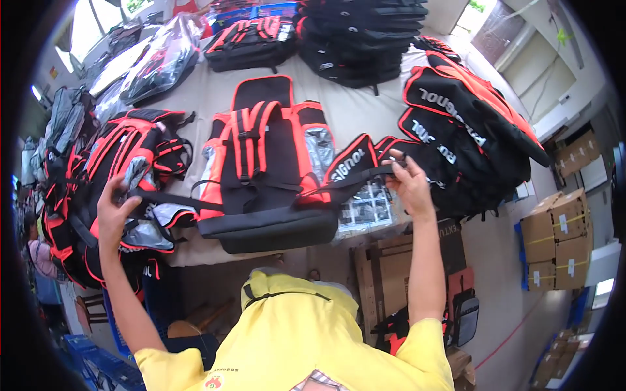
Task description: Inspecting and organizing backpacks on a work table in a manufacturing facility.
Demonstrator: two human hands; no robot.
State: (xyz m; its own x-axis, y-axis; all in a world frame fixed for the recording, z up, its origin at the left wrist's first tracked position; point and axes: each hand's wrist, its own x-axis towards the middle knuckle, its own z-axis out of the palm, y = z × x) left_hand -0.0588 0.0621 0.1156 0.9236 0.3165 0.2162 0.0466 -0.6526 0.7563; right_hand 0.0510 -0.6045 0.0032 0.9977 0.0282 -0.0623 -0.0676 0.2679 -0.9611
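Note:
A black backpack with red-orange trim (277, 153) lies on the table before me, its shoulder straps facing up and its top flap spread away from me. From its lower sides a black waist strap stretches out both ways. My left hand (112, 214) is closed at the end of the left strap (173, 198), beside a pile of similar bags. My right hand (412, 189) pinches the end of the right strap (362, 177), where a small dark buckle shows at the fingers. Both straps are drawn out sideways, slightly above the table.
Red-and-black bags (124, 150) lie heaped at the left, and more black bags (469, 130) overlap at the right. A tall stack of black bags (358, 39) stands at the back. Clear plastic packets (368, 207) lie near the table edge. Cardboard boxes (554, 238) stand on the floor at right.

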